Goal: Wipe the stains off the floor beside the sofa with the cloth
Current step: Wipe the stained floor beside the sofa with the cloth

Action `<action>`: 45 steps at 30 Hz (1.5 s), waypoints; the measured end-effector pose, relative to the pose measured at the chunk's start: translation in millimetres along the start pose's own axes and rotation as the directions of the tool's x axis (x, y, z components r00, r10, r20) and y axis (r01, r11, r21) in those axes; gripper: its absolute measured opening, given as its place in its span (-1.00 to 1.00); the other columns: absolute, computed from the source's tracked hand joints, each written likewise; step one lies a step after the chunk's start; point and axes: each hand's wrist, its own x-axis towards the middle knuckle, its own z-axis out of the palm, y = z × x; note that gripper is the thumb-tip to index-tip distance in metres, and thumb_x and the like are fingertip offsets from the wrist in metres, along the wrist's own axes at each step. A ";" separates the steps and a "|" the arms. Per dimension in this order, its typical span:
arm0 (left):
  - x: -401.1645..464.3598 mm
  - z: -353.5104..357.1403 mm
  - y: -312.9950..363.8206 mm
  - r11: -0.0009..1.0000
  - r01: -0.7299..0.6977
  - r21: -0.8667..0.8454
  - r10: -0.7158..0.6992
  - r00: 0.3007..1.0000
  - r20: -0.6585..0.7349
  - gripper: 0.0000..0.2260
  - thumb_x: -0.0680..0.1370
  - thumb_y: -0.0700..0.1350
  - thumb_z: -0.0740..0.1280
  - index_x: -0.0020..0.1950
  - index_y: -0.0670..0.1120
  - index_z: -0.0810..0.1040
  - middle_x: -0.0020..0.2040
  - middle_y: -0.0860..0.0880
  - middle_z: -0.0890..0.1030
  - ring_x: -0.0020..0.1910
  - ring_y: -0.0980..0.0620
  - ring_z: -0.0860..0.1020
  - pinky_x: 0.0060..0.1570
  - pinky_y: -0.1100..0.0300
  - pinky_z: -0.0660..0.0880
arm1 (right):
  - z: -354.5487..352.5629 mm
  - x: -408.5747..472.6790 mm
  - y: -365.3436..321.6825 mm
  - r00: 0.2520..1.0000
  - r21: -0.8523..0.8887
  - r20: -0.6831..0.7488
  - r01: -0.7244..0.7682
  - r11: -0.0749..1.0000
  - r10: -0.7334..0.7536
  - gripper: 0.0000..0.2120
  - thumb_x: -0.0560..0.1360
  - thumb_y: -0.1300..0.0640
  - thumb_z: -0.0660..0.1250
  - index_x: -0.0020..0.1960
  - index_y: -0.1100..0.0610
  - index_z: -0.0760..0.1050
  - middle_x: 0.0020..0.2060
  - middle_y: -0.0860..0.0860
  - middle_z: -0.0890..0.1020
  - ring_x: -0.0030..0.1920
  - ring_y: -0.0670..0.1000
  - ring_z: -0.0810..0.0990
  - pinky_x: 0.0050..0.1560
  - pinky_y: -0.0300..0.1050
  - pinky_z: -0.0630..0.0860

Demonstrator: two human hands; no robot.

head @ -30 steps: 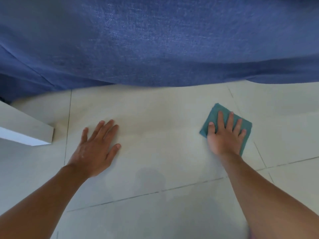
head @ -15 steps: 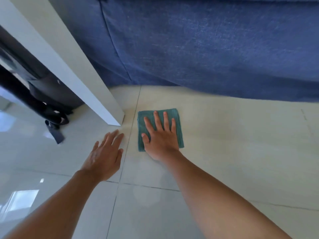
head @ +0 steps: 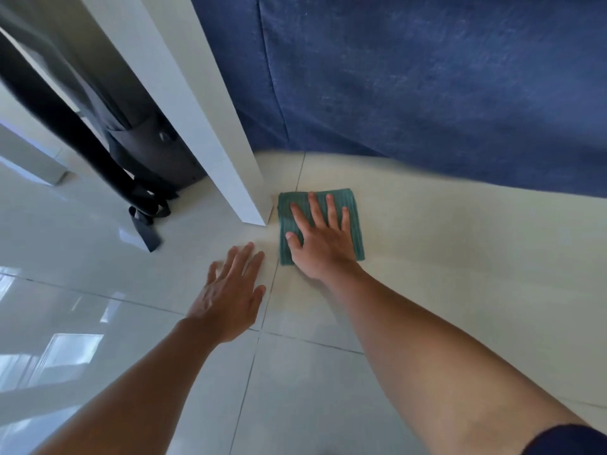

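A folded teal cloth (head: 354, 211) lies flat on the pale tiled floor (head: 460, 257) just below the blue sofa (head: 427, 87). My right hand (head: 320, 238) presses down on the cloth with fingers spread, covering its middle. My left hand (head: 230, 293) rests flat on the floor to the left of the cloth, fingers apart, holding nothing. The cloth's left edge sits close to the foot of a white table leg (head: 253, 205). No distinct stain shows on the floor around the cloth.
The white table leg rises up and to the left from beside the cloth. Behind it lies a dark bag (head: 154, 149) with black straps (head: 144, 224) trailing on the glossy tiles. Another white leg (head: 39, 162) stands at far left.
My right hand has slid the cloth leftward along the sofa's base to the table leg. My left hand stays flat on the floor. The view has swung left, showing the leg and bag.
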 end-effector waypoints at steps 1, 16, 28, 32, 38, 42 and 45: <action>-0.1 0.1 0.6 1.000 0.002 0.000 -0.002 1.000 0.005 -0.48 0.64 0.06 0.08 0.58 -0.07 0.13 0.61 -0.12 0.09 0.58 -0.19 0.05 0.48 -0.21 0.13 | 2.2 -6.7 -0.5 1.000 0.007 -0.011 -0.004 1.000 0.004 -0.38 0.63 -0.25 -0.15 0.64 -0.14 -0.16 0.65 0.00 -0.21 0.61 0.15 -0.34 0.56 0.27 -0.31; 74.3 -5.4 107.9 0.928 -0.328 0.177 0.336 0.942 -0.014 -0.49 0.59 0.10 0.07 0.46 -0.13 0.36 0.47 -0.12 0.40 0.45 -0.18 0.36 0.26 -0.19 0.45 | 17.6 -223.4 142.3 0.874 0.043 -0.150 -0.462 0.886 0.463 -0.37 0.58 -0.30 -0.06 0.63 -0.20 -0.01 0.65 -0.07 -0.04 0.65 0.11 -0.12 0.60 0.19 -0.13; 94.2 -1.1 146.1 0.896 -0.376 0.237 0.386 0.922 0.003 -0.46 0.58 0.10 -0.01 0.52 -0.09 0.27 0.54 -0.08 0.32 0.52 -0.19 0.26 0.36 -0.25 0.35 | -37.3 -199.2 292.8 0.603 0.101 -0.145 -0.780 0.618 0.784 -0.37 0.62 -0.26 -0.14 0.64 -0.15 -0.19 0.66 -0.02 -0.17 0.64 0.13 -0.22 0.59 0.23 -0.21; 97.8 -4.4 141.1 0.906 -0.361 0.223 0.372 0.928 -0.009 -0.46 0.59 0.10 -0.02 0.53 -0.08 0.28 0.54 -0.06 0.33 0.52 -0.17 0.27 0.35 -0.22 0.38 | -49.6 -140.5 275.1 0.669 0.081 -0.153 -0.725 0.684 0.727 -0.37 0.63 -0.26 -0.14 0.64 -0.14 -0.18 0.66 -0.01 -0.19 0.63 0.15 -0.25 0.58 0.24 -0.25; 91.4 -3.2 136.7 0.902 -0.387 0.193 0.393 0.919 0.003 -0.47 0.61 0.07 -0.05 0.52 -0.08 0.32 0.53 -0.06 0.34 0.52 -0.15 0.28 0.39 -0.18 0.35 | -37.3 -92.3 189.8 0.829 0.076 -0.132 -0.539 0.839 0.544 -0.34 0.61 -0.28 -0.11 0.65 -0.12 -0.16 0.65 0.01 -0.21 0.62 0.17 -0.32 0.56 0.27 -0.31; 90.1 -7.0 136.3 0.913 -0.377 0.158 0.384 0.923 -0.014 -0.48 0.60 0.06 -0.03 0.49 -0.10 0.36 0.49 -0.07 0.41 0.49 -0.13 0.34 0.37 -0.16 0.39 | -21.7 -96.0 146.4 0.884 0.097 -0.138 -0.437 0.894 0.447 -0.33 0.61 -0.27 -0.08 0.65 -0.11 -0.16 0.65 0.03 -0.22 0.61 0.19 -0.35 0.55 0.27 -0.35; 90.6 -13.5 141.3 0.916 -0.388 0.100 0.395 0.916 -0.068 -0.53 0.59 0.05 0.03 0.41 -0.10 0.45 0.35 -0.07 0.54 0.36 -0.13 0.49 0.25 -0.10 0.51 | -14.4 -109.5 134.1 0.906 0.123 -0.148 -0.382 0.916 0.397 -0.33 0.60 -0.26 -0.06 0.65 -0.11 -0.14 0.65 0.03 -0.21 0.61 0.18 -0.36 0.55 0.25 -0.37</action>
